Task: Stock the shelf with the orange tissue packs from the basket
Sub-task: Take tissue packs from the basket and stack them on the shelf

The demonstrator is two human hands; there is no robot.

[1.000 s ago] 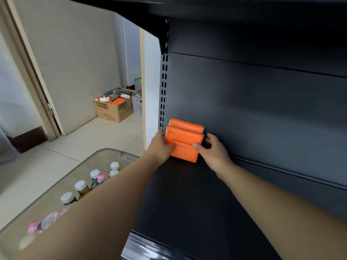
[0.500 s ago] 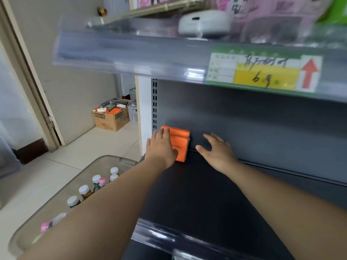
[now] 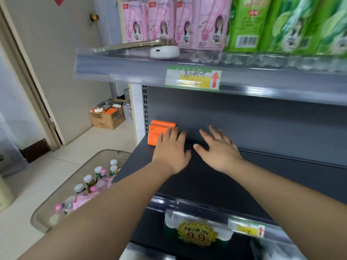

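Two orange tissue packs (image 3: 156,133) stand upright, one behind the other, in the back left corner of the dark shelf (image 3: 206,177). My left hand (image 3: 171,152) hovers flat just right of and in front of the packs, fingers spread, its fingertips overlapping the front pack's right edge. My right hand (image 3: 218,149) is open above the shelf further right, holding nothing. No basket with tissue packs shows in this view.
A clear tub (image 3: 62,196) with several capped bottles sits on the floor at left. A cardboard box (image 3: 108,117) with orange items stands by the wall. The shelf above (image 3: 206,77) carries pink and green bottles, a white device and a phone. A price tag (image 3: 197,234) hangs below.
Both hands let go of the orange packs, which now stand in the shelf corner. The hands have drawn back toward me and spread open; my view has tilted up and pulled away.
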